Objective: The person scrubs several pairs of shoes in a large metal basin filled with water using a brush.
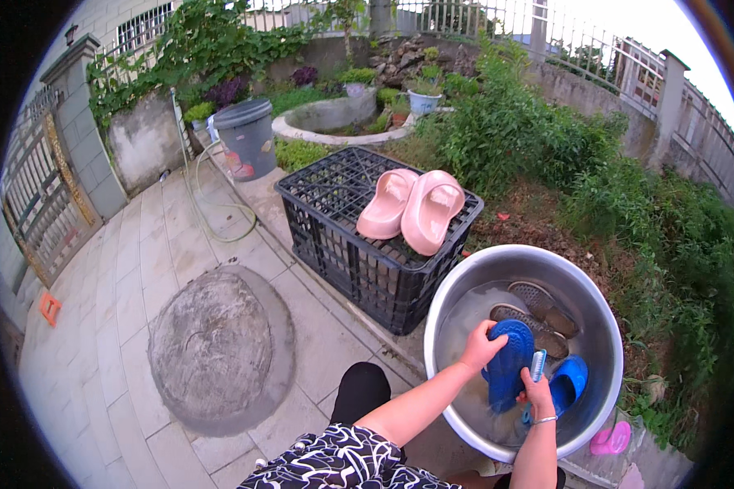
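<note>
Over a large metal basin (433,342) of cloudy water, my left hand (482,347) grips one end of a blue slipper (509,367), whose patterned sole faces up. My right hand (534,391) holds a blue scrubbing brush (538,365) with white bristles, close beside the slipper's right edge. Another blue slipper (567,385) rests at the basin's right side. Two dark brown perforated shoes (541,305) lie in the water beyond my hands.
Left of the basin stands an upturned black plastic crate (355,263) bearing pink slippers (431,211). A pink child-size slipper (611,439) lies at the lower right. Farther off are a grey bucket (244,137), a hose (220,237) and a round concrete slab (214,348). Plants grow at right.
</note>
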A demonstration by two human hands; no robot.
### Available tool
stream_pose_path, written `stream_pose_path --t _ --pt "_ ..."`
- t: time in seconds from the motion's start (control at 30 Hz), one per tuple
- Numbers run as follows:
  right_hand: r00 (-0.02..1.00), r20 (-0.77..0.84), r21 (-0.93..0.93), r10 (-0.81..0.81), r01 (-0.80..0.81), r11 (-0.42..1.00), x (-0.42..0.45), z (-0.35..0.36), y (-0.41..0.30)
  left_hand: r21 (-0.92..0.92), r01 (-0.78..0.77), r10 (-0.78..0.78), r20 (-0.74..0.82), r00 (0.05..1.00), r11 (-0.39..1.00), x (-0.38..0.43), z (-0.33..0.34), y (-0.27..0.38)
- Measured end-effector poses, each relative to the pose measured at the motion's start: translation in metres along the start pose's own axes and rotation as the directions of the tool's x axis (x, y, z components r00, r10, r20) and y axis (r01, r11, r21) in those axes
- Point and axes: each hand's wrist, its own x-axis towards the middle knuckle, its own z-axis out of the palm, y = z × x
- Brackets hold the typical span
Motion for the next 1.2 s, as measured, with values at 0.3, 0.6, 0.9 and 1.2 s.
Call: stream_pose_path --t 0.3,0.6,0.9,1.2 --pt "0.91 -0.046 -0.289 -0.411 0.382 0.878 0.039 0.007 0.029 -0.052 0.62 -0.571 0.335 0.75 0.783 0.018 -0.005 0.008" --pt "0.897 -0.425 -0.486 0.123 -0.341 0.805 0.049 0.001 0.057 -0.501 0.532 -0.605 0.019 0.796 0.683 0.027 -0.023 -0.017" --pt "0.961 -0.021 -0.612 -0.275 0.205 0.764 -0.047 0.081 -0.047 -0.555 0.685 -0.741 0.172 0.65 0.472 0.022 -0.012 0.001" --pt "0.971 -0.205 -0.572 -0.123 -0.017 0.82 -0.008 0.049 -0.025 -0.437 0.624 -0.709 -0.046 0.704 0.648 0.012 -0.005 -0.005"
